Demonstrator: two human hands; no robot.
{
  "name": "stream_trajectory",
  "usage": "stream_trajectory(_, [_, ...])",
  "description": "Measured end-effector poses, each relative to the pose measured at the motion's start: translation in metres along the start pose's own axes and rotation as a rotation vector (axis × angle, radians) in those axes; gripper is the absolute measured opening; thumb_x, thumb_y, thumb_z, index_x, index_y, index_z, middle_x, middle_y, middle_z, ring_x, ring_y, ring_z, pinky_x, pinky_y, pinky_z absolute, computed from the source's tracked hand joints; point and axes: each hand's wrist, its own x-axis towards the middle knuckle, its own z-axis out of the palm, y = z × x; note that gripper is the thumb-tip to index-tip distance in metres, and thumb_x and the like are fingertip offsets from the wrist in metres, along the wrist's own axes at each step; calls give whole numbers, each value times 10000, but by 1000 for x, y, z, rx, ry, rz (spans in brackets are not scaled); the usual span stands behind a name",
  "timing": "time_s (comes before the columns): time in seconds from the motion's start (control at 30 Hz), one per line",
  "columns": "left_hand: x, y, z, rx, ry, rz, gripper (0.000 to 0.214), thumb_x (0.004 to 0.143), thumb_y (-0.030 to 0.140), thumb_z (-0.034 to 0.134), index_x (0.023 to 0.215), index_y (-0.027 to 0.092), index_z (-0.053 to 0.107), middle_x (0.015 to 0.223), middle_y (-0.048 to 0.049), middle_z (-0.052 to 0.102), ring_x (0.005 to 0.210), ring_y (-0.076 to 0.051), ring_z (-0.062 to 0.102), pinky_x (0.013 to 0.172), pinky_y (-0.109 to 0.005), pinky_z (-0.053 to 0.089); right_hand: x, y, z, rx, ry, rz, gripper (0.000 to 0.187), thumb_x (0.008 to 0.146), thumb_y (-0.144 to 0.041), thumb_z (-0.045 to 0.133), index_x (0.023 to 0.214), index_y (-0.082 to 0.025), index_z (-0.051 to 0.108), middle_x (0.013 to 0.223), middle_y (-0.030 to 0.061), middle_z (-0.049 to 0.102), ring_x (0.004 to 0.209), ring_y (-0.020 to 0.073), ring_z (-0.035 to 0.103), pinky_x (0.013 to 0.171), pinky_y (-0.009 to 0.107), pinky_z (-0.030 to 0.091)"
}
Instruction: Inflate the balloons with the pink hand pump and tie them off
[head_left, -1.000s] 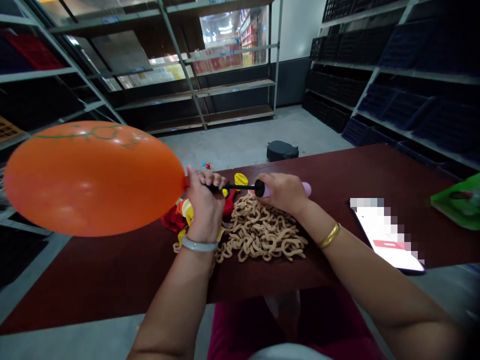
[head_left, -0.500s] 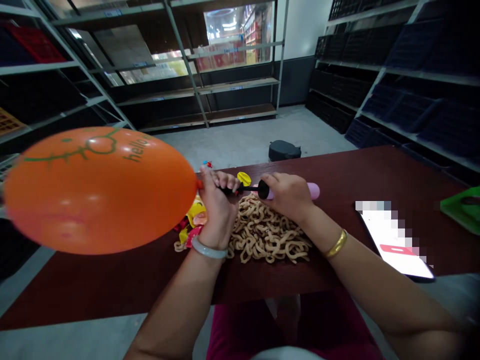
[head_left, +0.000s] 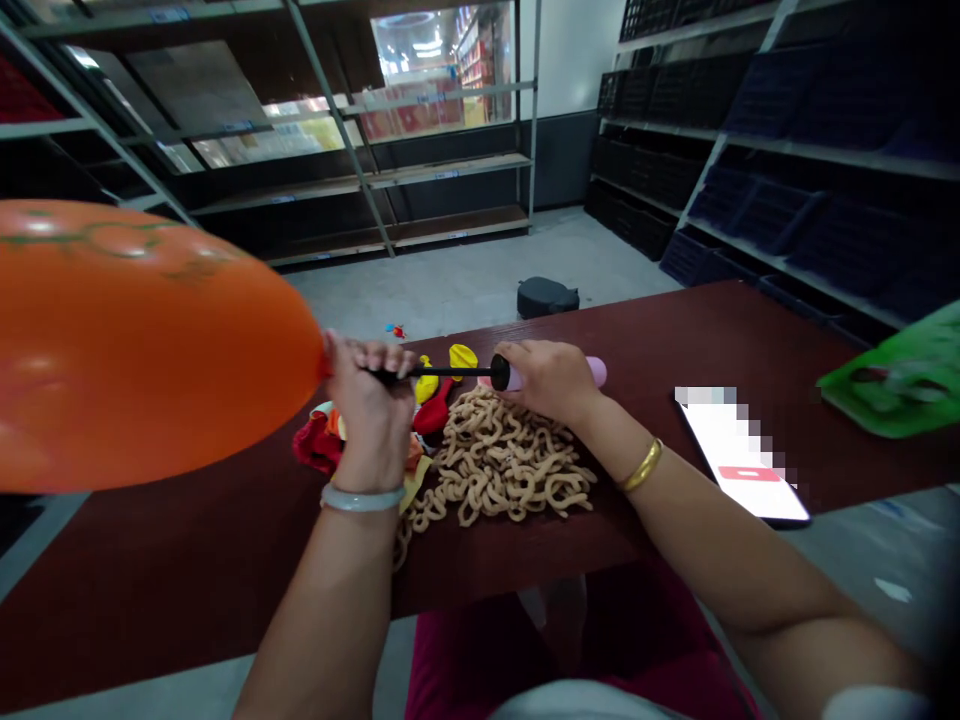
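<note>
An inflated orange balloon [head_left: 172, 350] with blurred green print fills the left side, cut off by the frame edge. My left hand [head_left: 373, 390] is closed round its neck and the black end of a hand balloon pump; the join is hidden by my fingers. From there the pump's black rod [head_left: 454, 372] runs right to its pink barrel [head_left: 598, 373], which my right hand [head_left: 553, 375] grips from above. Below lies a heap of beige, noodle-like rings [head_left: 510, 460]. Uninflated balloons lie near my left hand, including a yellow one [head_left: 463, 356] and a red one [head_left: 433, 408].
A phone with a lit screen [head_left: 739, 455] lies on the dark red table [head_left: 645, 320], right of my right forearm. A green plastic bag [head_left: 892, 375] is at the right edge. Beyond the table are a dark object [head_left: 547, 297] on the floor and metal shelving [head_left: 450, 178].
My hands have moved apart, and more of the black rod shows. The balloon and my left hand have shifted left; the view has turned slightly right, showing more of the green bag.
</note>
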Motion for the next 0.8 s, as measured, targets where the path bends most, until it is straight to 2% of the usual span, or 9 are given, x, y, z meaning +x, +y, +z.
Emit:
stream_trajectory(0.1, [10, 21, -7, 27, 44, 59, 433, 878, 365, 525, 552, 186, 303, 451, 63, 288, 377, -65, 335, 435, -223, 311, 1, 7, -7, 5, -2, 5, 536, 821, -607, 473, 1185, -221, 548, 970, 65, 656, 853, 203, 572, 663, 298, 308])
stream_trajectory(0.2, [10, 25, -8, 36, 49, 74, 427, 891, 369, 497, 550, 190, 312, 454, 56, 298, 379, -66, 337, 440, -224, 321, 0, 4, -12, -8, 5, 0, 538, 820, -576, 505, 1229, -227, 520, 980, 64, 651, 851, 203, 569, 663, 302, 306])
stream_trajectory(0.27, [6, 18, -6, 27, 49, 56, 433, 894, 388, 485, 551, 190, 311, 458, 55, 298, 383, -65, 334, 437, -221, 320, -1, -1, -14, -27, 0, -9, 538, 814, -543, 543, 1245, -223, 502, 978, 66, 647, 844, 208, 566, 662, 304, 306])
stream_trajectory(0.37, [-5, -5, 1, 10, 37, -22, 451, 892, 404, 489, 550, 183, 293, 460, 59, 285, 390, -63, 330, 427, -209, 311, -2, -10, -15, -33, -36, -24, 556, 805, -523, 573, 1258, -213, 482, 979, 78, 641, 841, 217, 567, 660, 306, 310])
stream_trajectory(0.53, [-30, -43, 15, 47, -14, -146, 470, 866, 473, 514, 560, 180, 310, 471, 60, 318, 418, -68, 364, 454, -207, 349, -4, -25, -16, -14, -112, -28, 622, 805, -594, 533, 1289, -213, 449, 972, 96, 636, 798, 231, 579, 637, 308, 328])
stream_trajectory(0.63, [-36, -49, 17, 59, -9, -160, 456, 867, 462, 521, 563, 178, 335, 480, 55, 344, 446, -73, 399, 495, -212, 387, -4, -31, -18, -6, -147, -39, 642, 816, -613, 501, 1341, -258, 394, 962, 86, 637, 788, 231, 585, 668, 318, 353])
stream_trajectory(0.8, [-28, -41, 11, 76, 1, -134, 425, 860, 411, 553, 564, 176, 360, 500, 48, 394, 483, -81, 449, 547, -221, 420, -3, -33, -16, 38, -138, -108, 640, 858, -562, 472, 1413, -294, 299, 1052, 84, 625, 848, 231, 581, 712, 334, 381])
